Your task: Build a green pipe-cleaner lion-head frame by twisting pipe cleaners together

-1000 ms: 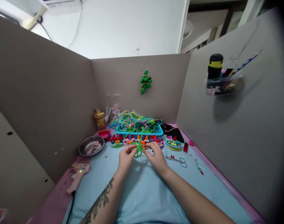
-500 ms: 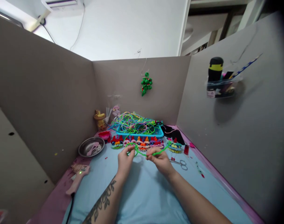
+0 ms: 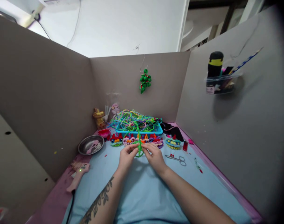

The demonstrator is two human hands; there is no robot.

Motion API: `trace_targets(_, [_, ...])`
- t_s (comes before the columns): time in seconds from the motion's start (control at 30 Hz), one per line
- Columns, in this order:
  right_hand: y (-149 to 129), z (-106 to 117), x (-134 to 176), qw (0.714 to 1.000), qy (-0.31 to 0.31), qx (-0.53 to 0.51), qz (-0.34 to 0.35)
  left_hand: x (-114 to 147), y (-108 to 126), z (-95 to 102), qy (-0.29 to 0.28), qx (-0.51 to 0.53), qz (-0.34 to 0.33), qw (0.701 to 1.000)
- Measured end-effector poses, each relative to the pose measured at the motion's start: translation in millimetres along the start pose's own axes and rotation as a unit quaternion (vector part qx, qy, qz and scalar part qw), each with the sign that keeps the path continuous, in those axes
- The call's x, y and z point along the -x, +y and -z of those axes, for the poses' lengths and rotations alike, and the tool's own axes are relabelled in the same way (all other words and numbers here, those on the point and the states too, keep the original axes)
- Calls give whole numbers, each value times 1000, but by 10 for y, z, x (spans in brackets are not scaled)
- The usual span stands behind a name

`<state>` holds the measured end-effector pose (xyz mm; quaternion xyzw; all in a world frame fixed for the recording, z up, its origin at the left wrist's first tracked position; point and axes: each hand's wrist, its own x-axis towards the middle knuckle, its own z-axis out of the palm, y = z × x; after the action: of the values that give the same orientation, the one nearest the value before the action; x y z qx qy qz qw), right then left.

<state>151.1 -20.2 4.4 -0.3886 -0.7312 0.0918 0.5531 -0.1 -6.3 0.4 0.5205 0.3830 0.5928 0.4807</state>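
A bright green pipe cleaner [image 3: 139,137] is pinched between my two hands above the blue cloth. It bends into a loop at the fingertips, and one end sticks up in front of the tray. My left hand [image 3: 128,155] grips it from the left with thumb and fingers closed. From the other side my right hand [image 3: 154,157] pinches it close to the left fingertips. Just behind the hands stands a row of colourful twisted pipe-cleaner figures [image 3: 129,141]. Exactly how the strands cross is hidden by the fingers.
A blue tray [image 3: 159,130] heaped with pipe cleaners stands at the back. Scissors [image 3: 179,160] lie to the right. On the left are a metal bowl [image 3: 82,149] and a pink glue gun [image 3: 77,179] with a cord. Grey panels [image 3: 165,90] enclose the table.
My right hand has moved left, right up to my left hand. The pipe cleaner's free end, which pointed right, now stands upright. The view has tilted down slightly.
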Motion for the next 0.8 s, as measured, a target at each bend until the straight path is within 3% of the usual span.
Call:
trace_targets(0.17, [-13,-8,-3,1000,5,12,7,-3,-22,1,-9,10,7,1000])
trace_targets(0.5, [-79,36,-50,999,-43,-3,-17,-12,-74,31,-56,10,7,998])
trace_targets(0.8, [-56,1,-13,999,-35,0,-1,7,-41,15,-54,17,-22,998])
